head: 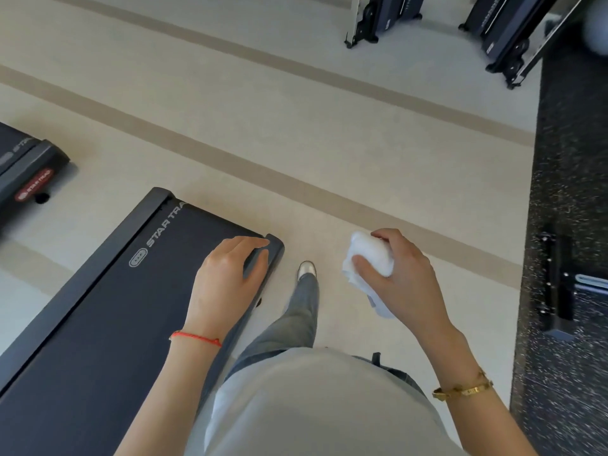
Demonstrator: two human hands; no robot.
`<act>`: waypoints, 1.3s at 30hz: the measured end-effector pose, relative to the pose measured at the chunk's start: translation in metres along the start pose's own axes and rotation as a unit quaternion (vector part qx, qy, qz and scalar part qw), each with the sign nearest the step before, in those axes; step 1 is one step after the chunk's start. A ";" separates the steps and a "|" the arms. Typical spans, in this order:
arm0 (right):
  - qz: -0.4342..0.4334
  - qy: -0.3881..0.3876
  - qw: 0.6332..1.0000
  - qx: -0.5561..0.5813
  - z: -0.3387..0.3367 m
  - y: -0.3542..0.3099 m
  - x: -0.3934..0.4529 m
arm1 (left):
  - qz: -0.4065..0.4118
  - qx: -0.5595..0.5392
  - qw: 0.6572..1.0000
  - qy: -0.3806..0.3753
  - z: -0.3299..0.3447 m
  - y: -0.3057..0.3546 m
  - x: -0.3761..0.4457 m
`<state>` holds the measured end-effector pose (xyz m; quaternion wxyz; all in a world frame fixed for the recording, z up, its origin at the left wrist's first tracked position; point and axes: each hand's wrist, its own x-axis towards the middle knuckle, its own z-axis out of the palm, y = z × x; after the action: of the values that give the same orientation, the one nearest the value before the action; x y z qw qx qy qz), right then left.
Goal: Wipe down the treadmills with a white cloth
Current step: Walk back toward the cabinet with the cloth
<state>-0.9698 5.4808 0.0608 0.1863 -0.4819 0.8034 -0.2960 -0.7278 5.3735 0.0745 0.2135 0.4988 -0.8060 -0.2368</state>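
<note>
Item 1: treadmill [108,291], rear corner, unwiped
Your left hand [230,274] rests spread on it; right hand [398,274] clutches white cloth [371,258] off-deck, so dangling folds may slip

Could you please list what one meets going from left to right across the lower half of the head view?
Treadmill deck → left hand resting on its end → shoe → white cloth → right hand holding it → speckled dark mat.

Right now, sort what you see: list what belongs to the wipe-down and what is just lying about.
For the job:
- white cloth, gripped in the right hand
- nearest treadmill, with the left hand resting on its end
- second treadmill at far left
- two treadmills at top right

Just lying about:
- dark equipment on the speckled mat
</note>
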 end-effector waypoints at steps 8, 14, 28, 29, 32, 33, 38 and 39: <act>0.002 0.003 1.000 0.004 0.001 0.005 0.154 | 0.020 -0.007 1.000 -0.005 0.026 -0.008 0.156; -0.013 0.025 1.000 0.002 -0.007 -0.010 0.299 | 0.036 -0.006 0.999 0.016 0.028 -0.010 0.293; -0.054 -0.021 0.998 -0.015 0.027 -0.036 0.567 | 0.007 0.006 1.000 0.009 0.050 -0.051 0.535; -0.060 -0.028 0.998 -0.015 0.031 -0.038 0.591 | 0.007 0.012 1.000 0.017 0.052 -0.056 0.555; -0.077 -0.050 0.996 -0.012 0.040 -0.045 0.668 | -0.009 0.024 0.999 0.048 0.059 -0.067 0.617; -0.083 -0.058 0.995 -0.011 0.042 -0.049 0.696 | -0.020 0.028 0.998 0.060 0.059 -0.070 0.639; -0.127 -0.091 0.988 -0.009 0.053 -0.080 0.830 | -0.059 0.034 0.992 0.104 0.052 -0.084 0.744; -0.138 -0.098 0.986 -0.011 0.056 -0.087 0.854 | -0.067 0.035 0.991 0.107 0.050 -0.088 0.762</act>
<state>-1.2774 4.6773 0.0636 0.2161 -0.6167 0.7105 -0.2613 -1.0090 4.6576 0.0647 0.2648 0.5813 -0.7509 -0.1676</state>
